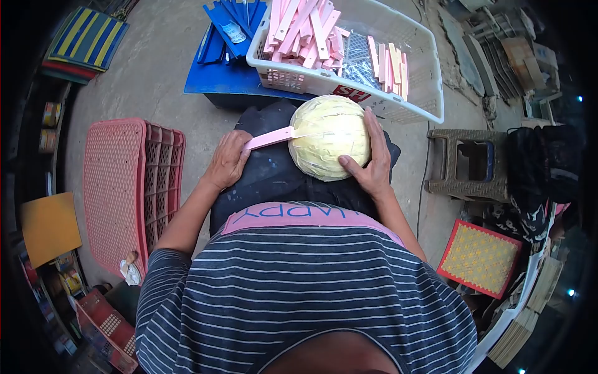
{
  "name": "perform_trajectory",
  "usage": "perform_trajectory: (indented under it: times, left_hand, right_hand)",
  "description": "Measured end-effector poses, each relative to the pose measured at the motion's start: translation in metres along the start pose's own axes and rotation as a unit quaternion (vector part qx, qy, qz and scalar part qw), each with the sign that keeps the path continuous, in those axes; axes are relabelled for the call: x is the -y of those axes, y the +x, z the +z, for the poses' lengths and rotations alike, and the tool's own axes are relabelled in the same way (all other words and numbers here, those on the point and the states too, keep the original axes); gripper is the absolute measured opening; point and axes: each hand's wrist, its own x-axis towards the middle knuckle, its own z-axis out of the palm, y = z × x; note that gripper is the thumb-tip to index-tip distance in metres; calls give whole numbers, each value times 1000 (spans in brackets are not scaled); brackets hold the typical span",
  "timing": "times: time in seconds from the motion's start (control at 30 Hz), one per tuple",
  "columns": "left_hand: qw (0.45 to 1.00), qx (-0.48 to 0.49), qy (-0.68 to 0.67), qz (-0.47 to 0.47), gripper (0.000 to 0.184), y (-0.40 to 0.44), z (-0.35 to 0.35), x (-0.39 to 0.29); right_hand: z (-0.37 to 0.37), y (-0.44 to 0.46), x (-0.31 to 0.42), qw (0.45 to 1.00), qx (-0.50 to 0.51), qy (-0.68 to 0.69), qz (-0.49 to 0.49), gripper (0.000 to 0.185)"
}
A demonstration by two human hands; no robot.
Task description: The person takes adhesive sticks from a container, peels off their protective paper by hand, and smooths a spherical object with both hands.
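A pale yellow ball (pixel 330 137), its surface covered in overlapping strips, rests on my dark-clothed lap. My right hand (pixel 370 165) grips its right side, thumb at the lower edge and fingers along the far side. In my left hand (pixel 229 160) is one end of a flat pink strip (pixel 270 138) with a small hole near its far end. That far end touches or overlaps the ball's left side; a thin pale line runs from it across the ball. The left fingertips are partly hidden under the strip.
Ahead stands a white plastic crate (pixel 423 68) with many pink strips (pixel 305 31). Blue strips (pixel 227 28) lie on a blue surface (pixel 215 79) beside it. A red plastic crate (pixel 115 187) is at left, a woven stool (pixel 470 165) and a yellow-red stool (pixel 481 257) at right.
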Motion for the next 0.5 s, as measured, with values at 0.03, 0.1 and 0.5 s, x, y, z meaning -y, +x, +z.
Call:
perform_trajectory:
  times: [0.03,0.1,0.5]
  left_hand:
    - [1000,-4,-1,-4,20,-3,1,5]
    - [999,-10,12,-30,21,-13,3,18]
    - [771,-147,-552,-283,32,-20,-5,23]
  right_hand:
    - [-1,0,-2,1000,6,11,7,82]
    - [-4,2,-5,999,17,23,15,81]
    - [16,39,39,976,92,-100,-172,42]
